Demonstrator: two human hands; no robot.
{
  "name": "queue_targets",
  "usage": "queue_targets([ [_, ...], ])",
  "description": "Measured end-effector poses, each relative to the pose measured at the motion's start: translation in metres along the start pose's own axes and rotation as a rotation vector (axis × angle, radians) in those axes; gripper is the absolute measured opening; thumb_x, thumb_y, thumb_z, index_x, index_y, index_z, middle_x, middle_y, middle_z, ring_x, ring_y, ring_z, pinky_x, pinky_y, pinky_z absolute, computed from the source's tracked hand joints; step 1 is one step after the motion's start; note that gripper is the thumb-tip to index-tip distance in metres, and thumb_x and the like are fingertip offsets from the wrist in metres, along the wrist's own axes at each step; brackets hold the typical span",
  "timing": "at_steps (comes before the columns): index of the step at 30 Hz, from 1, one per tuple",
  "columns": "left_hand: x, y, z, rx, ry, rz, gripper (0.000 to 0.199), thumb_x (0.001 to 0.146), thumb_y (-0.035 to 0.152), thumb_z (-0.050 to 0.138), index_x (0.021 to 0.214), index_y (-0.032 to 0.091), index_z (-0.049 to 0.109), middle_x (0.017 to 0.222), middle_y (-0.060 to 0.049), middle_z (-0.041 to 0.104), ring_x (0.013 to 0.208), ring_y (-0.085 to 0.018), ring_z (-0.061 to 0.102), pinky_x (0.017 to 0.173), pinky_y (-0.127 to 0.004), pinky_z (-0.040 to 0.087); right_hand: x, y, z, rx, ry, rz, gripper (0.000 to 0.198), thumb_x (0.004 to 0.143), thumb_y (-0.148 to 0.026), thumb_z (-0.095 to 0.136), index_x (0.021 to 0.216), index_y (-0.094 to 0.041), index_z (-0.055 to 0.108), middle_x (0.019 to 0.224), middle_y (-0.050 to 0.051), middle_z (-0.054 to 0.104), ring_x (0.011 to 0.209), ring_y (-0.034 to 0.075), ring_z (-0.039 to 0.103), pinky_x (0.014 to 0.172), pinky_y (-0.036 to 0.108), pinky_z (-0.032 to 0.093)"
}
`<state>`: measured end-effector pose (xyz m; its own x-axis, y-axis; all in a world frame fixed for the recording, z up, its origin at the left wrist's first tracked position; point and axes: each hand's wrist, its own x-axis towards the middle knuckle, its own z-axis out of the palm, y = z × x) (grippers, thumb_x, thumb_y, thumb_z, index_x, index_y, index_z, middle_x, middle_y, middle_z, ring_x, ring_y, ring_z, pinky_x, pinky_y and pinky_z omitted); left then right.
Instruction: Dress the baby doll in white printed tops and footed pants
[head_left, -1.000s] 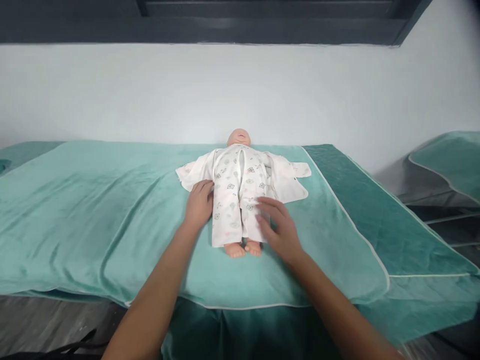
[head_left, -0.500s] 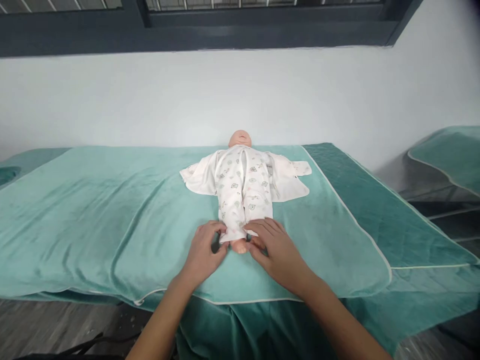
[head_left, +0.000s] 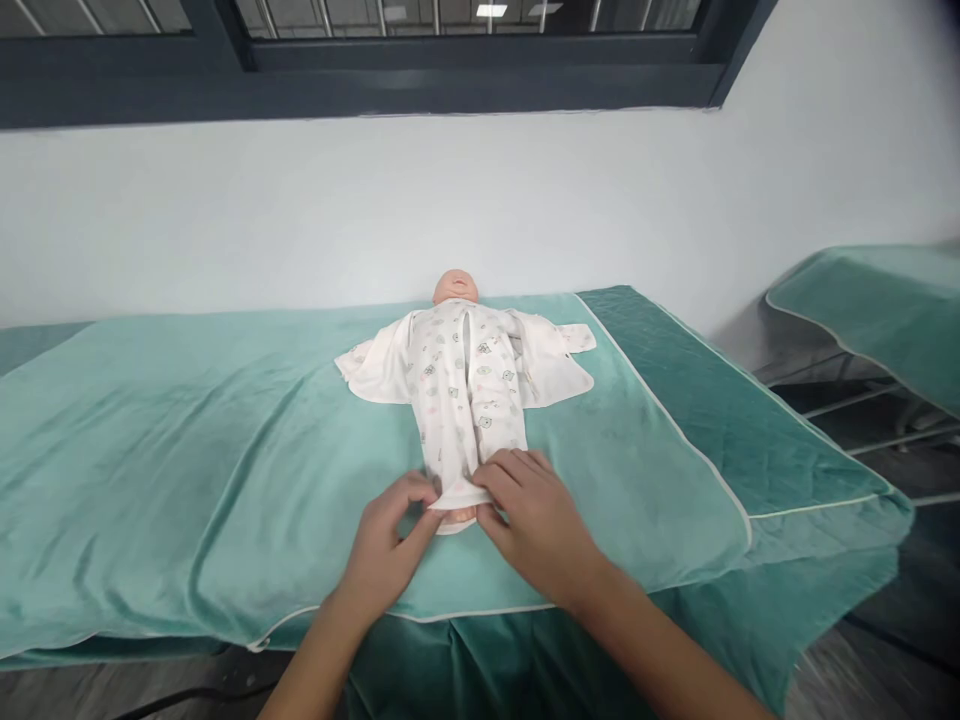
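Observation:
A baby doll [head_left: 455,286] lies on its back on the light green blanket [head_left: 660,500], its head toward the wall. White printed baby pants [head_left: 442,400] cover its legs, and a white baby shirt [head_left: 551,370] spreads open to both sides beneath. My left hand [head_left: 391,540] pinches the left corner of a pant-leg cuff between thumb and fingertips. On the cuff's other side, my right hand [head_left: 529,520] pinches the same hem. Between my hands, part of a doll foot [head_left: 459,516] shows in the cuff's opening. My right hand hides the other foot.
The bed has a darker green quilted cover [head_left: 697,400] on the right, and its cloth hangs over the near edge. Behind stands a white wall [head_left: 300,220] under a dark window frame [head_left: 480,85]. Another green-covered bed [head_left: 877,310] is at the far right.
Both hands have drawn the pant cuff toward me, so it now covers more of the foot that stuck out before. The whole view has shifted slightly.

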<state>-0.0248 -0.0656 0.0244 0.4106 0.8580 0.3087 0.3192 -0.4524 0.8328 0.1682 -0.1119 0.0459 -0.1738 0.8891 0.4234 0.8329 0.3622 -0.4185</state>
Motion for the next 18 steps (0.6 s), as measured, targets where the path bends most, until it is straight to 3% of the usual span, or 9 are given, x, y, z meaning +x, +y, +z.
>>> queue_targets([
  [5,-0.014,-0.014,-0.018,-0.075,0.043,-0.043,0.011,0.087,0.032,0.059,0.079,0.024,0.058,0.079,-0.003,0.061,0.076,-0.020,0.059,0.070,-0.032,0.046,-0.017,0.002,-0.002,0.167,0.008,-0.123,0.014,0.093,-0.015,0.051,0.098,-0.024,0.060,0.096,0.005,0.064,0.095,0.021,0.059,0.088,0.041,0.045],
  [9,-0.007,0.000,-0.015,-0.023,0.081,-0.002,0.011,0.090,0.031,0.053,0.083,0.025,0.060,0.082,-0.004,0.063,0.081,-0.021,0.060,0.072,-0.034,0.047,-0.028,0.030,0.002,0.216,0.161,0.011,0.028,0.091,-0.011,0.049,0.112,-0.027,0.057,0.111,0.008,0.063,0.106,0.024,0.059,0.088,0.043,0.050],
  [11,0.003,0.012,-0.006,0.054,0.090,0.057,0.009,0.091,0.029,0.054,0.086,0.026,0.061,0.087,-0.004,0.064,0.085,-0.020,0.060,0.076,-0.035,0.047,-0.032,0.044,0.008,0.152,0.156,0.091,0.037,0.086,-0.008,0.051,0.119,-0.026,0.054,0.116,0.010,0.061,0.106,0.027,0.058,0.085,0.045,0.052],
  [15,0.027,0.031,0.020,0.290,-0.078,0.184,0.007,0.091,0.029,0.054,0.090,0.025,0.060,0.091,-0.003,0.067,0.091,-0.021,0.060,0.083,-0.037,0.045,-0.030,0.057,0.020,0.075,0.107,0.202,0.029,0.082,-0.009,0.054,0.107,-0.023,0.057,0.105,0.009,0.064,0.098,0.028,0.059,0.081,0.044,0.051],
  [18,0.038,0.039,0.035,0.476,-0.171,0.195,0.010,0.090,0.034,0.056,0.092,0.025,0.058,0.093,-0.003,0.067,0.092,-0.024,0.060,0.080,-0.039,0.043,-0.019,0.052,0.016,0.177,0.098,0.259,0.016,0.084,-0.010,0.051,0.091,-0.022,0.058,0.090,0.005,0.063,0.087,0.023,0.059,0.076,0.039,0.049],
])
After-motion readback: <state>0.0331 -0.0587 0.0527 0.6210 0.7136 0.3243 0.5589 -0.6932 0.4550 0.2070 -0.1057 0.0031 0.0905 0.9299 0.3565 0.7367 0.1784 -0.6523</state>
